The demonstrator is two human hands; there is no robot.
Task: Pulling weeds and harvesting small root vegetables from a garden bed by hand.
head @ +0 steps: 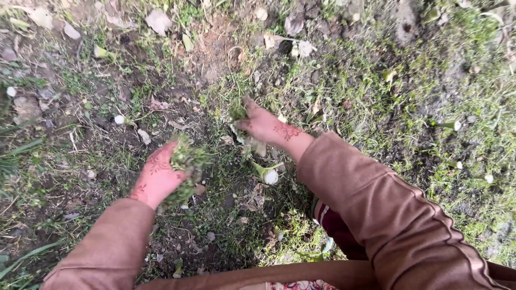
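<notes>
My left hand (157, 176) is closed around a bunch of pulled green weeds (188, 161), held just above the ground. My right hand (263, 124) reaches forward and pinches a small tuft of green weeds (238, 114) at the soil. Both hands carry reddish henna patterns and both arms wear brown sleeves (376, 209). A cut pale stalk end (270, 176) lies on the ground between the hands, below the right wrist.
The ground is dark soil with sparse grass (344, 96), dry leaves (159, 21) and scattered pale stalk ends (119, 119). Long green blades (16, 147) enter from the left edge. A patterned cloth (303, 284) shows at the bottom.
</notes>
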